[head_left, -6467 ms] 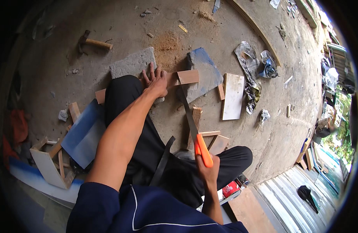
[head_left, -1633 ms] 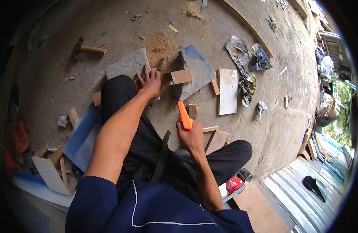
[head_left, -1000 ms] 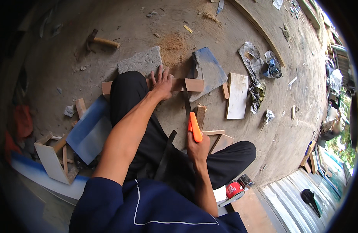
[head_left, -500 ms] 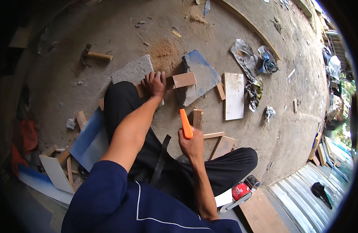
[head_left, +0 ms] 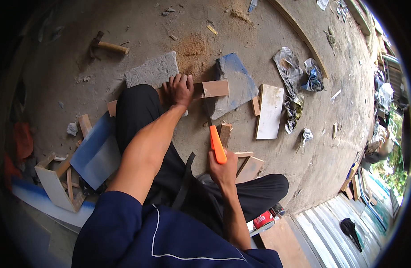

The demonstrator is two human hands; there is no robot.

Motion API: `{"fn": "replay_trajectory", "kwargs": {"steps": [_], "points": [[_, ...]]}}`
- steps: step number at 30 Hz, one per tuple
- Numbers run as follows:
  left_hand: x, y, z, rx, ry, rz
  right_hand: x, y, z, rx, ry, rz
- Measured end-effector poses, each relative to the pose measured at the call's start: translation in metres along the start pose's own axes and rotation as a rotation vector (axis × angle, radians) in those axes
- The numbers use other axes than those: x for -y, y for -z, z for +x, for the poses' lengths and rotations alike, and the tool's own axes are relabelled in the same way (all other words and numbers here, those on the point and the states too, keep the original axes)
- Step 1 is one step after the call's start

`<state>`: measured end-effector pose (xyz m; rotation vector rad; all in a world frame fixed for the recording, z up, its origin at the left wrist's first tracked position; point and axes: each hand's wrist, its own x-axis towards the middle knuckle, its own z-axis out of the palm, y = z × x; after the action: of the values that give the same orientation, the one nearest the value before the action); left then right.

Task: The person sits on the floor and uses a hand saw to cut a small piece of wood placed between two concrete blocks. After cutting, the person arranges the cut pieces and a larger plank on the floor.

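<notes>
head view: from the left, we are seeing an orange-red cloth (head_left: 22, 144) lying at the dim edge, then a white-sided wooden frame (head_left: 56, 190) sitting near a blue panel (head_left: 95, 154), which is leaning beside our left leg (head_left: 136, 107). farther out, a hammer (head_left: 111, 46) is lying on the concrete floor (head_left: 317, 120), and a rough grey block (head_left: 151, 69) is resting just beyond the same leg. our bent leg is covering part of a wooden strip (head_left: 216, 89), whose left end is poking out past it. with our left hand (head_left: 179, 90) we are pressing on the strip; the fingers are lying close together and bending over it, though where the thumb is touching we cannot tell. our right hand (head_left: 223, 167) is gripping the orange handle of a saw (head_left: 218, 145), fingers wrapping tightly round it. the dark blade (head_left: 209, 118) is pointing away from us and meeting the strip near its right end; how deep it is sitting we cannot tell. that end is resting on a blue-stained block (head_left: 244, 87). rightward, a small wood piece (head_left: 255, 106) is lying between that block and a white board (head_left: 270, 111), with crumpled plastic (head_left: 288, 67) spreading beyond. a red can (head_left: 263, 219) is showing behind our right leg (head_left: 264, 187).
</notes>
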<state>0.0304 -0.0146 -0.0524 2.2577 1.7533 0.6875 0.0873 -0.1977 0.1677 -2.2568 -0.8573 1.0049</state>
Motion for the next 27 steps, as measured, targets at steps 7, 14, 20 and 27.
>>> {"fn": "replay_trajectory", "kwargs": {"steps": [7, 14, 20, 27], "points": [[0.004, -0.003, -0.004, -0.036, 0.025, 0.029, 0.014, 0.036, -0.071, 0.024, -0.029, 0.000], [0.004, -0.005, -0.004, -0.025, -0.015, 0.017, 0.004, -0.008, 0.003, 0.005, -0.033, 0.019], [0.003, -0.004, -0.004, -0.009, -0.026, 0.014, 0.016, 0.025, -0.057, 0.070, -0.050, -0.043], [0.001, 0.001, -0.005, 0.012, -0.044, 0.065, -0.012, 0.004, -0.047, -0.026, -0.013, 0.111]]}}
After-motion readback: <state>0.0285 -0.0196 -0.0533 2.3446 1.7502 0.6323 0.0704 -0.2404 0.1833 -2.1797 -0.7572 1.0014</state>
